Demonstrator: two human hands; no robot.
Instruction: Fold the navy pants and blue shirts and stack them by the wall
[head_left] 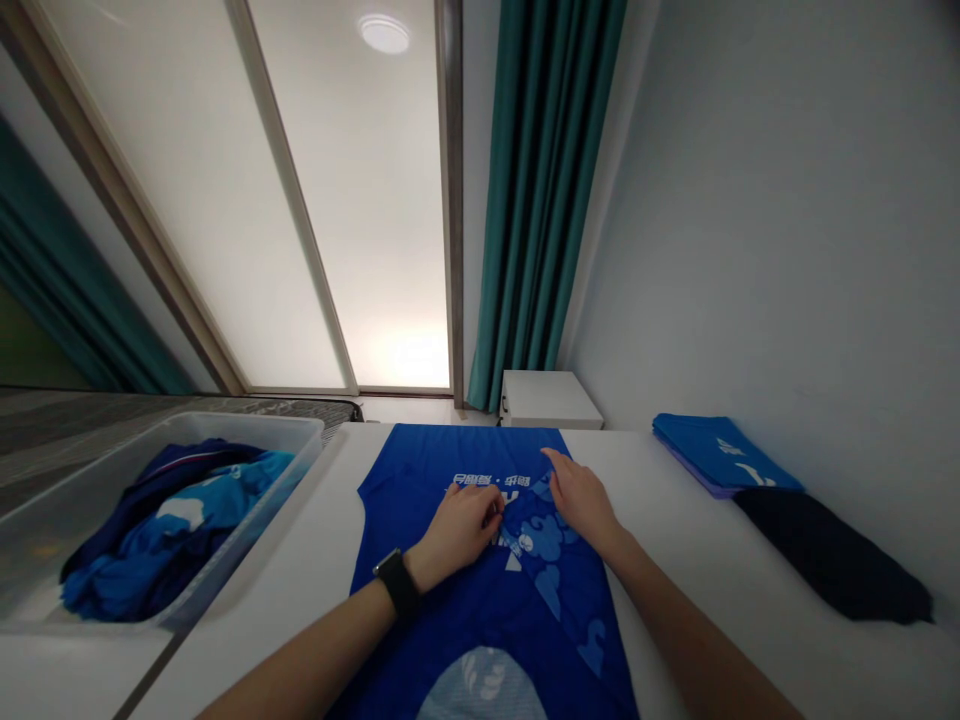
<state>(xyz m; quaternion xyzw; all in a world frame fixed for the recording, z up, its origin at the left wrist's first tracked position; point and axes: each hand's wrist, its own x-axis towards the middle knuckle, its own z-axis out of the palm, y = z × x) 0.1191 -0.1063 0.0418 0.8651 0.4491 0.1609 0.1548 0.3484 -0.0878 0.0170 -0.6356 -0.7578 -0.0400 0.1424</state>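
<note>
Blue jersey (480,600) spread flat on the white worktop (300,580), dead centre, white lettering up near the far end and a paler cloud print lower down, one side folded in on a slant. Left hand (461,525) resting on the cloth just under the lettering, fingers (487,518) curled in tight, honestly can't tell whether pinching the fold or just pressing on it. Black watch (397,583) on that wrist. Right hand (581,500) just beside it, nearly touching, lying on the jersey with fingers (555,462) stretched out and relaxed, gripping nothing. Off to the left, a clear plastic bin (247,425) stuffed with more crumpled blue clothes (172,530). Off to the right near the wall, a neat folded blue stack (720,455) and a dark bundle (825,560) just this side of it. Past the far edge, a small white cabinet (551,400) below a teal curtain (547,200).
</note>
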